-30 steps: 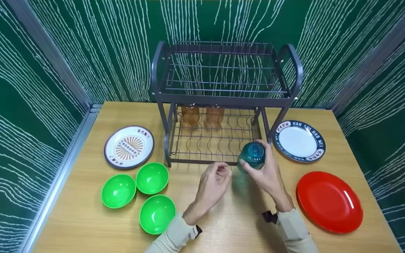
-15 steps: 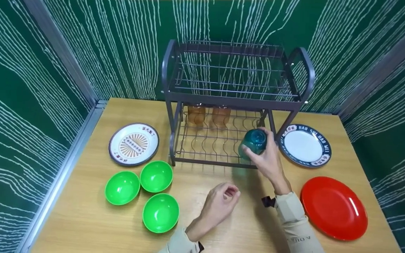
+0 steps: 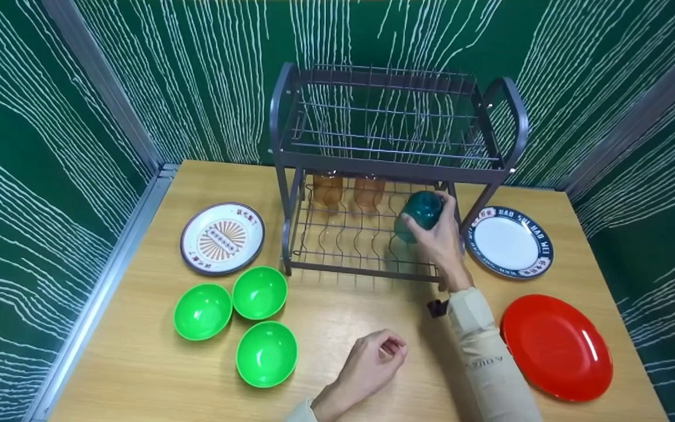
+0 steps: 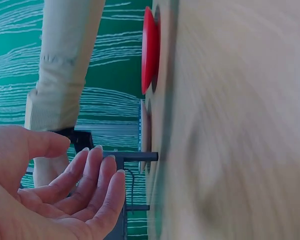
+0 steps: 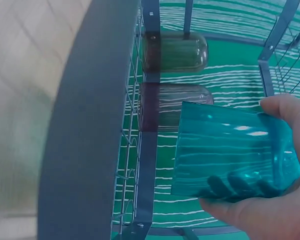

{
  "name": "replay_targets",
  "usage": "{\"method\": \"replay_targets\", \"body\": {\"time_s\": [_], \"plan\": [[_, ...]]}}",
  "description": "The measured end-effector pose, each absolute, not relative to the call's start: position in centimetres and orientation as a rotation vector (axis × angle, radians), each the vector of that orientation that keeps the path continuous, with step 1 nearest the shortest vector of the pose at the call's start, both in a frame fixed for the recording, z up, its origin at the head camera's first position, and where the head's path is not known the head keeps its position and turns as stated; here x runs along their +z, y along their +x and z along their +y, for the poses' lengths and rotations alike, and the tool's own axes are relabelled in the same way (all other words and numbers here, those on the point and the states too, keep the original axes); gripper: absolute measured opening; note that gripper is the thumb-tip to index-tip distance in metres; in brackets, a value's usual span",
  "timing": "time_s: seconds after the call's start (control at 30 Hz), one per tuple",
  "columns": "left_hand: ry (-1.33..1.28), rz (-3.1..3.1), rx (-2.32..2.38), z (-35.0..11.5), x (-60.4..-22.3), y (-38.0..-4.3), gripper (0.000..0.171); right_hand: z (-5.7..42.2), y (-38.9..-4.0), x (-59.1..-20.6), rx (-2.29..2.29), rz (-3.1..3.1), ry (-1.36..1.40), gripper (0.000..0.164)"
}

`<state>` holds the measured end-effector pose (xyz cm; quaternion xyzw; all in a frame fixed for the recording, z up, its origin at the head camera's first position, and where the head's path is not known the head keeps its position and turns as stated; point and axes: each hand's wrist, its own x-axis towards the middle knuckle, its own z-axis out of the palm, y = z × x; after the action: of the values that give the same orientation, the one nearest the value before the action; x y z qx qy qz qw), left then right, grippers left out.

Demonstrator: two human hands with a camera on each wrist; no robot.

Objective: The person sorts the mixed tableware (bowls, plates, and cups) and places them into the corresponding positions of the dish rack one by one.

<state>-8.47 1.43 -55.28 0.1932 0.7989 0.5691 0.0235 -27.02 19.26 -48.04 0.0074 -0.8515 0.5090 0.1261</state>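
My right hand (image 3: 443,234) grips a clear teal drinking glass (image 3: 423,211) by its base end, thumb on one side and fingers on the other. In the right wrist view the teal glass (image 5: 230,152) is upside down, its rim apart from the lower wire shelf of the dark dish rack (image 3: 361,271). Two orange glasses (image 3: 328,190) stand at the back of that shelf, left of the teal one. Lower down, my left hand (image 3: 370,366) hovers over the table in front of the rack, fingers loosely curled and holding nothing.
Three green bowls (image 3: 267,354) and a white patterned plate (image 3: 222,237) lie on the left of the table. To the right are a blue-rimmed plate (image 3: 510,242) and a red plate (image 3: 557,349). The rack's upper tier (image 3: 390,159) overhangs the lower shelf.
My right hand has carried the teal glass from the rack's front edge back over the lower shelf. The left hand has drawn back toward the near side of the table.
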Motion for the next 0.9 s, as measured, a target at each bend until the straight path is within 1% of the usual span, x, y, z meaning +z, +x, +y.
{"method": "replay_targets", "body": {"time_s": [0.43, 0.6, 0.67, 0.8, 0.9], "plan": [[0.563, 2.445, 1.789, 1.6, -56.4, -7.4, 0.007, 18.5, -31.2, -48.2, 1.567, -2.411, 0.092, 0.08], [0.566, 2.428, 1.805, 1.4, -56.9, -7.0, 0.007, 18.0, -32.8, -48.2, 1.575, -2.289, 0.166, 0.096], [0.555, 2.417, 1.811, 1.3, -57.1, -6.9, 0.006, 17.9, -33.4, -48.1, 1.575, -2.263, 0.179, 0.1], [0.5, 2.352, 1.836, 1.3, -57.3, -6.7, 0.007, 18.0, -34.4, -47.8, 1.546, -2.285, 0.17, 0.09], [0.459, 2.308, 1.852, 1.3, -57.4, -6.5, 0.008, 18.5, -35.0, -47.6, 1.524, -2.355, 0.087, 0.085]]}}
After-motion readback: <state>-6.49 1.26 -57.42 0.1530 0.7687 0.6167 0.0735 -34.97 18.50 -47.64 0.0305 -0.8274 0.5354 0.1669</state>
